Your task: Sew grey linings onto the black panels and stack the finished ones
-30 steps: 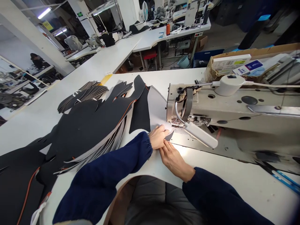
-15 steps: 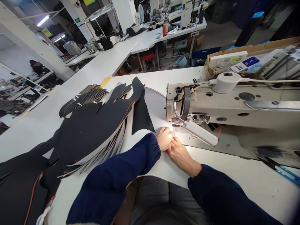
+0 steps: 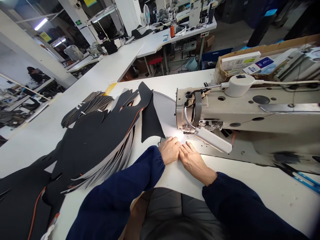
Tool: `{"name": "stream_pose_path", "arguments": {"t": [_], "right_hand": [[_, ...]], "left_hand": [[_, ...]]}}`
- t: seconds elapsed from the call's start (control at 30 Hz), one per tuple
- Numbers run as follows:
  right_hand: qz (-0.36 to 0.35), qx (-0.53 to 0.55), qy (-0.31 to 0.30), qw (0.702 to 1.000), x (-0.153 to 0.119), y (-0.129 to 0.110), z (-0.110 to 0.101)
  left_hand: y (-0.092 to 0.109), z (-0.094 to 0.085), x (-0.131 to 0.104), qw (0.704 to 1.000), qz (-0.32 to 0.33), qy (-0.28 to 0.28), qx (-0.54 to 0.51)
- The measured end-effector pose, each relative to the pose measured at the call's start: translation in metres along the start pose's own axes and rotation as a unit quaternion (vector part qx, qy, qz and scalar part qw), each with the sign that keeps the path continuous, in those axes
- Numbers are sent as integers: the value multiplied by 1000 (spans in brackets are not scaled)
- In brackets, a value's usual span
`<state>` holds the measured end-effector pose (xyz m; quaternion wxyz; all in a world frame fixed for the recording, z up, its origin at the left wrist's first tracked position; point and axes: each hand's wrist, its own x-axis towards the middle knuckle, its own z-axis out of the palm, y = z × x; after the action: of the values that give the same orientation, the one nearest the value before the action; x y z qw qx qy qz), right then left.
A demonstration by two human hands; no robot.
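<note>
Brightly lit under the sewing machine head (image 3: pixel 188 113), a light grey fabric panel (image 3: pixel 165 111) with a dark edge reaches back to the machine's left. My left hand (image 3: pixel 170 150) is closed at its near edge, fingers curled down just in front of the needle area. Against it, my right hand (image 3: pixel 193 160) pinches the same edge, with its fingertips close to the left ones. The glare washes out the fabric at the fingertips. A black fabric piece (image 3: pixel 151 123) lies over the panel, left of my hands.
Stacked black panels with orange piping (image 3: pixel 100 140) cover the left of the table. Behind them is a bundle of grey pieces (image 3: pixel 92 105). A lamp (image 3: pixel 213 140) juts out beside the needle. Blue-handled scissors (image 3: pixel 303 180) lie at right, a cardboard box (image 3: pixel 220 68) behind the machine.
My left hand has shifted slightly left and toward me, its fingers less bunched. My right hand has turned a little flatter, and the fingertips have drawn back from the needle area.
</note>
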<state>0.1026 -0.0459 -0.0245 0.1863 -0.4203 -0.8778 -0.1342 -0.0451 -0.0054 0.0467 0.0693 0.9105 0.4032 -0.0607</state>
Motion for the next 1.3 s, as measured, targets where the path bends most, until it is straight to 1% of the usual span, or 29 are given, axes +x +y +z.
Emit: {"name": "stream_pose_path", "arguments": {"t": [0.13, 0.23, 0.33, 0.4, 0.5, 0.6, 0.7, 0.77, 0.9, 1.0, 1.13, 1.3], "right_hand": [[23, -1, -12, 1000, 1, 4, 0], [41, -5, -6, 999, 0, 9, 2], [41, 13, 0, 999, -2, 13, 4], [34, 32, 19, 999, -5, 16, 3], [36, 58, 66, 995, -11, 21, -2], [57, 82, 86, 991, -15, 27, -11], [70, 77, 103, 989, -13, 31, -18], [65, 59, 99, 991, -9, 32, -20], [45, 30, 41, 998, -2, 30, -16], [36, 5, 18, 999, 0, 28, -10], [49, -26, 14, 998, -1, 29, -3], [65, -23, 37, 997, -3, 32, 2]], "left_hand": [[-2, 6, 9, 1000, -17, 11, -7], [-5, 14, 15, 1000, -9, 27, -7], [-7, 23, 19, 999, -10, 50, -2], [-5, 28, 19, 998, -15, 64, 3], [-2, 33, 17, 997, -19, 72, 13], [3, 32, 16, 997, -20, 71, 28], [7, 29, 15, 997, -15, 58, 45], [9, 27, 15, 997, -15, 50, 51], [10, 31, 15, 997, -16, 62, 53], [8, 35, 18, 996, -21, 74, 51], [6, 34, 28, 995, -40, 79, 41], [3, 29, 44, 992, -79, 99, 25]]}}
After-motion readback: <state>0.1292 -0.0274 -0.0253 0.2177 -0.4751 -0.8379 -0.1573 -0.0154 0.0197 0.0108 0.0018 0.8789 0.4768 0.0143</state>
